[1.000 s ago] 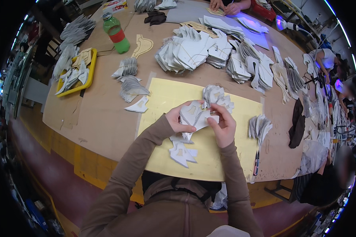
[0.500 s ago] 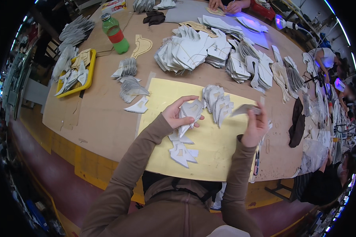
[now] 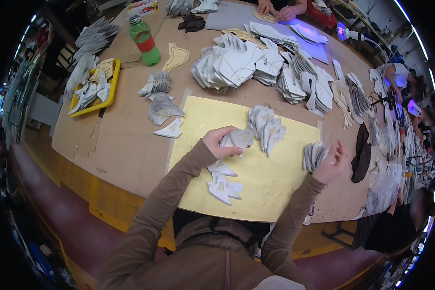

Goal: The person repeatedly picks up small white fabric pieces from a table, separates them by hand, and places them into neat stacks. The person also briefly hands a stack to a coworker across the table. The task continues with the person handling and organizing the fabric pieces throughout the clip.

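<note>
So my left fingers (image 3: 222,132) are pinched around some white cut-out pieces (image 3: 239,138), thumb on the near side, and I can't tell exactly how many are in there, but they're up over the yellow sheet (image 3: 256,193). My right fingers (image 3: 341,151) are a bit blurry, though they look loosely spread with nothing in them, right by a fanned stack (image 3: 314,155) of pale pieces; can't tell if they're touching it. Handling-wise I'd guess these weigh next to nothing and are stiffish, not too slippery, but the skinny points and the strips around the cut-out window look easy to bend, so I'd take them by the broad part and leave the tips alone. Just past my left fingers there's another fanned bunch (image 3: 268,126), and nearer me a few loose pieces (image 3: 223,189) lie on the sheet. Further out on the table (image 3: 125,145) there are big white piles (image 3: 232,63), a green bottle (image 3: 145,42), a yellow tray (image 3: 115,87) with more cut bits, and at the far side a co-worker's hands (image 3: 266,7)
</note>
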The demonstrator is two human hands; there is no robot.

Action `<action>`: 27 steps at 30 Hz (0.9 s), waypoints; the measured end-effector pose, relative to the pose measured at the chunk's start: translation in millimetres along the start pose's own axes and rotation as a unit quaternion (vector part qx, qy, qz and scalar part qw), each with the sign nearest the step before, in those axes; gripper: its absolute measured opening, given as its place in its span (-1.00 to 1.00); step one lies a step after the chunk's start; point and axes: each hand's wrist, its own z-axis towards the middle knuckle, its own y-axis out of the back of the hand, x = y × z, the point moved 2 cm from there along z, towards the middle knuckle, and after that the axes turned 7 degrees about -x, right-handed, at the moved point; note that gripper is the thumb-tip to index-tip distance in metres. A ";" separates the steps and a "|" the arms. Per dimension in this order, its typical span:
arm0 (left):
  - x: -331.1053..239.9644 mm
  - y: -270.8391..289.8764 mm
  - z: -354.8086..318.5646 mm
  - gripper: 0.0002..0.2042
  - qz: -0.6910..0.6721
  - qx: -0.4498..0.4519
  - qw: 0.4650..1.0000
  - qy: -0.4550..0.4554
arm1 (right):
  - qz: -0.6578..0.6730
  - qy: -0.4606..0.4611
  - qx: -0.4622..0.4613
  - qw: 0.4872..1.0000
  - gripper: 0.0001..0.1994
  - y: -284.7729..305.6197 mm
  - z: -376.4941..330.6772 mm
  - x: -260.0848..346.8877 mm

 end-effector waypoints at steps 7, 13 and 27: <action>2.2 -6.5 -1.8 -0.51 0.004 0.054 0.998 -0.041 | 0.301 0.000 0.362 0.882 -0.70 -44.7 -71.9 112.9; -2.5 -7.2 -2.4 -0.36 -0.149 0.077 0.986 -0.012 | 0.339 -0.168 0.297 0.877 -0.82 -49.0 -74.1 90.5; -4.7 10.3 4.8 -0.35 -0.062 -0.087 0.994 -0.017 | 0.319 -0.143 0.317 0.882 -0.65 -56.9 -72.0 73.8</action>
